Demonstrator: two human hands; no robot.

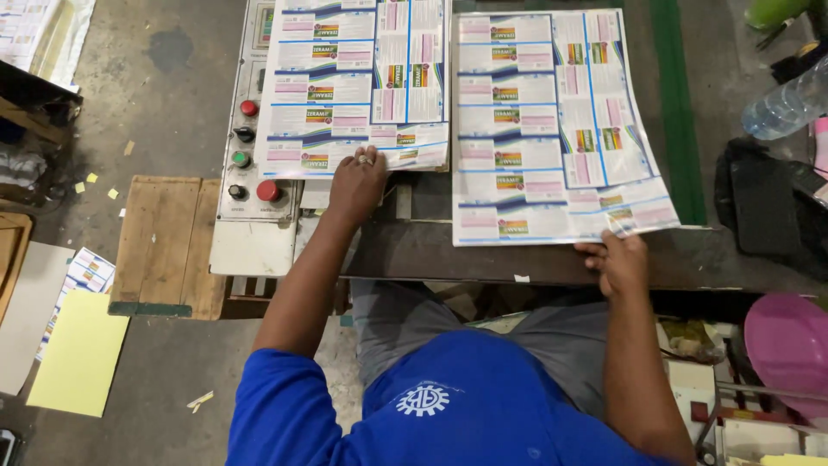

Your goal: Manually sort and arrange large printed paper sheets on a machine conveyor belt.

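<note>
Paper lies at the far left: we see a yellow sheet (79, 354) on the floor, beside a wooden pallet (168, 246). Next comes a control panel (250, 147) with red, green and black buttons. Our left hand (358, 181) rests palm down, fingers curled on the near edge of the left stack of printed sheets (358, 82), which partly covers the panel. Just beside it, not touching, lies the right stack of printed sheets (548, 121) on the dark bench (483, 255); our right hand (617, 259) pinches its near right corner. Farther right sit a plastic bottle (789, 103) and a pink bowl (789, 345).
</note>
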